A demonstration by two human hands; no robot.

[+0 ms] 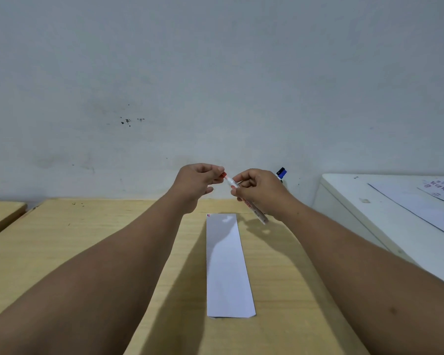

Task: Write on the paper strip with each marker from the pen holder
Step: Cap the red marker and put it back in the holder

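Note:
A long white paper strip (227, 265) lies lengthwise on the wooden table (75, 239), with a small red mark at its far left corner. Above its far end, my right hand (260, 192) grips the white barrel of a red marker (256, 213), tilted with its tail pointing down and right. My left hand (198, 181) pinches the marker's red cap (223, 175) at the upper tip; cap and barrel look joined or just touching. A blue-capped marker (281, 173) pokes up behind my right hand. The pen holder is hidden by that hand.
A grey wall stands right behind the table. A white cabinet or desk (369, 208) with sheets of paper (426, 206) on it sits to the right. A second wooden tabletop (0, 213) lies at the far left.

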